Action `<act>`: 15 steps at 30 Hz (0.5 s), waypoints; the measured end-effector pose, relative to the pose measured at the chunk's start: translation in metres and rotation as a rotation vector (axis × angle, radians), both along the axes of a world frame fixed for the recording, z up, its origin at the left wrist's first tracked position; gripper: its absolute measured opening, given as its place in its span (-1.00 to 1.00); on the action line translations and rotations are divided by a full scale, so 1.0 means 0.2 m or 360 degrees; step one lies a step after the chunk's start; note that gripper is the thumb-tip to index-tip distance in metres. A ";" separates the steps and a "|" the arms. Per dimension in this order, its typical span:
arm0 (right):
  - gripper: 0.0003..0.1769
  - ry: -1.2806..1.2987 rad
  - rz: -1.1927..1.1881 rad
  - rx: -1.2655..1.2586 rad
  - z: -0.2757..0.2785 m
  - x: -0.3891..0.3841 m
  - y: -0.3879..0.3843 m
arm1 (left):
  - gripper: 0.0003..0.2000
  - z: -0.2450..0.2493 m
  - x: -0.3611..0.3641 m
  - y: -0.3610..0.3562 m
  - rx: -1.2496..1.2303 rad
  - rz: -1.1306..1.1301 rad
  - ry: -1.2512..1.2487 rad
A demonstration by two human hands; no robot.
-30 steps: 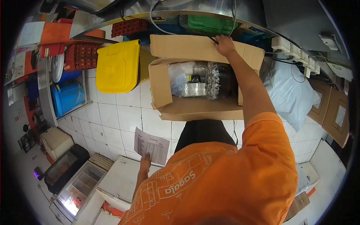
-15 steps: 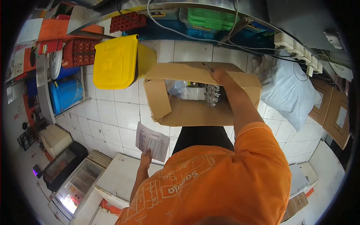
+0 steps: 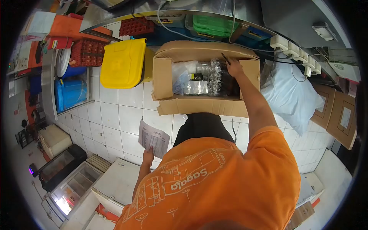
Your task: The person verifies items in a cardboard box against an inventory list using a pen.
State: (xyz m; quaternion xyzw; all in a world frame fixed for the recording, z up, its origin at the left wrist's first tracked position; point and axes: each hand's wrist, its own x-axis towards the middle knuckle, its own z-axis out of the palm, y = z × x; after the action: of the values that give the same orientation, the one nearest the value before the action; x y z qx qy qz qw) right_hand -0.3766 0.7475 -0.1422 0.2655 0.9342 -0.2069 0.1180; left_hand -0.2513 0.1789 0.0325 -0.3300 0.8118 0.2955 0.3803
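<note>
Left hand [image 3: 148,155] pinches the printed sheet [image 3: 155,134] by its near edge, presumably leaving text readable. Right hand [image 3: 235,69] grips a pen [image 3: 225,58] at the right end of the open box [image 3: 207,46]; contact is unclear. Nearer the body, the flap [image 3: 203,107] lies outward, presumably for access.

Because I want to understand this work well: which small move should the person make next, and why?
Probably the left hand should bring the printed paper nearer the box, to view both together: the box is open with packed goods showing, the paper is held away from it, and the right hand, holding a dark pen, is at the opening.
</note>
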 end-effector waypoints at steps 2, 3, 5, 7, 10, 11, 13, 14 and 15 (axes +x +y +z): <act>-0.53 0.0318 -0.0041 -0.0071 -0.12 0.16 -0.04 | -0.50 0.00 0.03 -0.02 0.0025 -0.0038 0.0012; -0.53 0.0279 -0.0057 -0.0132 -0.16 0.24 -0.07 | -0.50 -0.02 0.04 -0.04 0.0046 -0.0084 0.0004; -0.54 0.0107 -0.0036 -0.0165 -0.20 0.41 -0.18 | -0.52 -0.01 0.04 -0.03 0.0112 -0.0070 0.0107; -0.55 -0.0200 -0.0003 -0.0231 -0.17 0.59 -0.32 | -0.54 0.16 -0.01 0.12 -0.0214 -0.0107 -0.0013; -0.50 -0.0592 0.0536 -0.0493 -0.05 0.77 -0.44 | -0.54 -0.11 0.08 -0.17 -0.0180 -0.0071 -0.0043; -0.48 -0.0643 0.0549 -0.0040 -0.07 0.83 -0.50 | -0.54 -0.16 0.10 -0.21 -0.0164 -0.0135 -0.0061; -0.55 -0.0461 0.0475 0.0060 -0.09 0.81 -0.50 | -0.55 -0.19 0.10 -0.23 -0.0141 -0.0061 -0.0022; -0.55 -0.0453 0.0488 0.0058 -0.11 0.76 -0.47 | -0.55 -0.22 0.10 -0.25 -0.0115 -0.0006 0.0006; -0.59 -0.0668 0.0419 0.0027 -0.05 0.65 -0.45 | -0.56 -0.24 0.11 -0.26 -0.0090 0.0049 0.0033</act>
State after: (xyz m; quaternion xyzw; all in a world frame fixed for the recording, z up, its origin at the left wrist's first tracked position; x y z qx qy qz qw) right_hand -0.2459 0.6571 -0.1525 0.1796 0.9175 -0.1221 0.3331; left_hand -0.2300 0.1260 -0.0163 -0.3501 0.8186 0.2818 0.3577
